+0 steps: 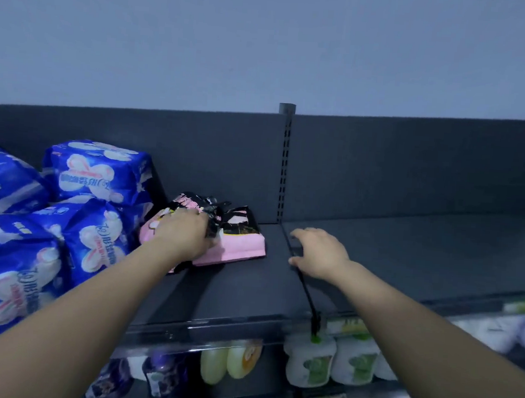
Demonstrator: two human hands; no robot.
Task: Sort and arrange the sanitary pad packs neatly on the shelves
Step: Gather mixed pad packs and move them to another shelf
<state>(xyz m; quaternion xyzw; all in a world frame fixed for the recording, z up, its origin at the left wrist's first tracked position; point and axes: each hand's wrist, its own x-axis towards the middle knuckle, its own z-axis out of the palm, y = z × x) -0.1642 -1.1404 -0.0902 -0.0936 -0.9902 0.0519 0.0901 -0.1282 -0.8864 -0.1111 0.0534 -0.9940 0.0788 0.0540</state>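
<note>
My left hand (187, 234) lies palm down on the pink and black packs (240, 237). Its fingers reach across their tops and press on them; I see no curl around them. I hold it this way because the small packs are slumped at an angle on the top shelf (242, 290), and a flat hand lets me slide and square them as one bunch instead of lifting each. They sit just beside the blue packs (95, 171), which are piled in a loose heap on the left, some tilted, one resting on others and leaning toward the back panel (227, 153). The pink ones belong next to them but apart by kind, so I judge the job to be early: neither group stands in a row yet. My right hand (321, 252) holds nothing. Its fingers are loosely bent, and it rests on the shelf across the black divider strip (306, 292) below the slotted upright (284, 169). It seems placed there to steady me as I reach up and to mark the edge of this bay, the limit for the pink row. On the shelf below are white rolls (310, 362) and pale bottles (228, 361), which I leave alone. The risk I see is the soft wrapping: push too hard and the packs buckle or skid toward the front lip.
</note>
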